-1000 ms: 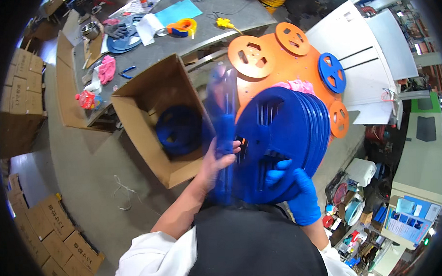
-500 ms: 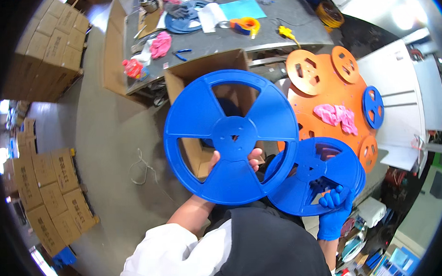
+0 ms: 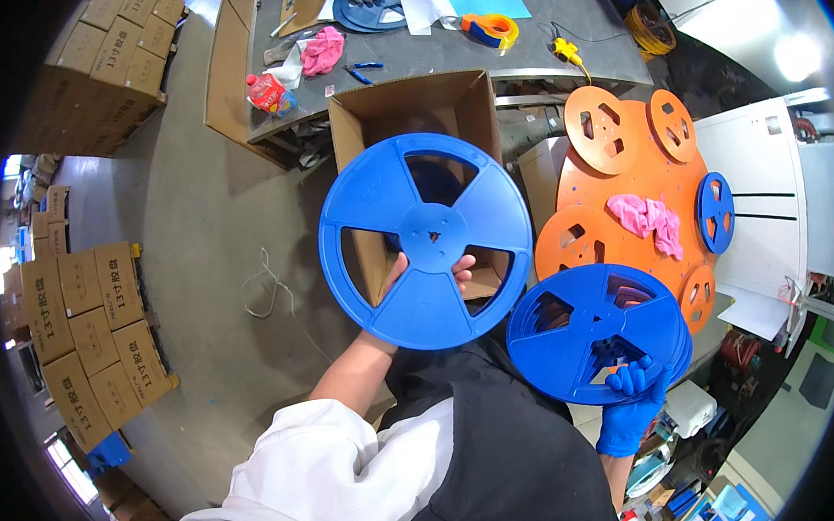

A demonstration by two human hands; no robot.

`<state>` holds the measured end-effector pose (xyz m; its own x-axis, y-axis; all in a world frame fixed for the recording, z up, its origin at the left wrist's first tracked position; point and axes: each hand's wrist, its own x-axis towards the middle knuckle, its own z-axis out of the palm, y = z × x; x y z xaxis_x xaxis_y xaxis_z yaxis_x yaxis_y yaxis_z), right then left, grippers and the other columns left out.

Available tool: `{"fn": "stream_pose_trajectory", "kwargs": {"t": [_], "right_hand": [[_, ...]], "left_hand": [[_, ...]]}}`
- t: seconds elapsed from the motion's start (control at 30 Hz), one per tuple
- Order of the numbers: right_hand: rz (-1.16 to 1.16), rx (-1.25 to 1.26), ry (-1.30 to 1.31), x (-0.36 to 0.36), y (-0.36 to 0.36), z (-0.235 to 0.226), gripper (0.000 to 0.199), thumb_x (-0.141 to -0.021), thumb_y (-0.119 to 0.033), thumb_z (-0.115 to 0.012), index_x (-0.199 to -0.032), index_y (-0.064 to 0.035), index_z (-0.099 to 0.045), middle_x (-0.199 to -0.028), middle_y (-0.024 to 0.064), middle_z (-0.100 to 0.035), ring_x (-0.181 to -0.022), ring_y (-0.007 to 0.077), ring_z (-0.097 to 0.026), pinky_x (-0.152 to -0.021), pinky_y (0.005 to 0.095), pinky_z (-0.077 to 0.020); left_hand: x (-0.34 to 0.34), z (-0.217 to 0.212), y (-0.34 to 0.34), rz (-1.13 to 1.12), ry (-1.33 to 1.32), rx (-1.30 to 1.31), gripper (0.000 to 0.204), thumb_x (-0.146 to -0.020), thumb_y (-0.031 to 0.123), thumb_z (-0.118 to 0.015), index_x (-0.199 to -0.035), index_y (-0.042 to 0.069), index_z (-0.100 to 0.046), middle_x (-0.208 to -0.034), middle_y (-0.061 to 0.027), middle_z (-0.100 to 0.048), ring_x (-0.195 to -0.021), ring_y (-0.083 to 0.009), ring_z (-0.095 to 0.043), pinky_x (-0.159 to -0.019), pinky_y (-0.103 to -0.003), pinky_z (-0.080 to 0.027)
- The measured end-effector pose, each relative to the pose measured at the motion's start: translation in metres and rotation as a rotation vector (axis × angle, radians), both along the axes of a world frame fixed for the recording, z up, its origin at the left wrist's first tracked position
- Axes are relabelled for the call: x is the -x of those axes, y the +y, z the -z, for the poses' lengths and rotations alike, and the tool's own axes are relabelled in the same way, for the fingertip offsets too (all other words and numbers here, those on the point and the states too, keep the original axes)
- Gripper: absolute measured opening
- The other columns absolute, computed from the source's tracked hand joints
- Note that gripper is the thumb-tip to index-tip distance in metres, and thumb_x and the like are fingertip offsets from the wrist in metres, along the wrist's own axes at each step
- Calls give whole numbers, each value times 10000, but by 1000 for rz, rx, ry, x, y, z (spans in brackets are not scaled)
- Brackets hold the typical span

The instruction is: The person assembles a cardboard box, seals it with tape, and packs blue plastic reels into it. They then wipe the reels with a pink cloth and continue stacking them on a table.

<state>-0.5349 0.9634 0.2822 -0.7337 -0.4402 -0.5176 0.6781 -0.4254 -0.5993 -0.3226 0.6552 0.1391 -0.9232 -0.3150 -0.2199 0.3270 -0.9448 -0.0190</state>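
Note:
A large blue plastic reel [image 3: 419, 311] with three cut-outs and a round hub is in my left hand [image 3: 463, 273], bare, its thumb and fingers closed through two of the openings. Most of that palm is hidden behind the reel. Below and beyond the reel stands an open cardboard box [image 3: 419, 100]; something dark blue inside shows partly through a cut-out. On the right, my right hand [image 3: 629, 409], in a blue glove, has its fingers curled over the near rim of a stack of similar blue reels [image 3: 589, 323]. The two sets of reels are apart.
An orange round table [image 3: 630, 181] at the right carries orange discs [image 3: 601, 130], a smaller blue disc [image 3: 716, 213] and a pink cloth [image 3: 643, 218]. Ahead, a grey workbench [image 3: 410, 54] holds pliers, tape and a bottle. Cartons [image 3: 93, 322] are stacked at left; a cord [image 3: 269, 289] lies on the floor.
The reel in my left hand has moved away from me, down toward the box, and looks smaller. My right hand keeps its grip on the stack. The view has shifted slightly.

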Motion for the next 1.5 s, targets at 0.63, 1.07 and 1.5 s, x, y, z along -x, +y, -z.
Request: {"fn": "stream_pose_trajectory", "kwargs": {"t": [0.63,1.07,1.5], "right_hand": [[-32,209,104,1,23,-17,554,-951,-604,-473,-973,-62,-589,-514,-70,-353,-444,71,-328,-475,261,-287],[-125,654,11,4,3,-9,506,-949,-636,-441,-797,-153,-439,-527,-73,-446,-413,60,-410,-442,226,-340],[-60,428,-100,-15,-8,-22,515,-940,-639,-466,-820,-141,-420,-470,-91,-349,-386,51,-310,-427,231,-294]], "left_hand": [[-66,244,-3,83,-1423,-50,821,-902,687,-396,-1540,186,-265,-1623,-100,-156,-1371,-361,-341,-1119,-531,-215],[143,-124,3,-48,-816,2366,612,-967,351,-521,-1477,48,-369,-1578,-184,-239,-1476,-349,-168,-1191,-498,-102],[143,-51,53,400,-583,2182,636,-982,278,-453,-1514,1,-239,-1576,-211,-224,-1475,-345,-184,-1200,-459,-117]]}}
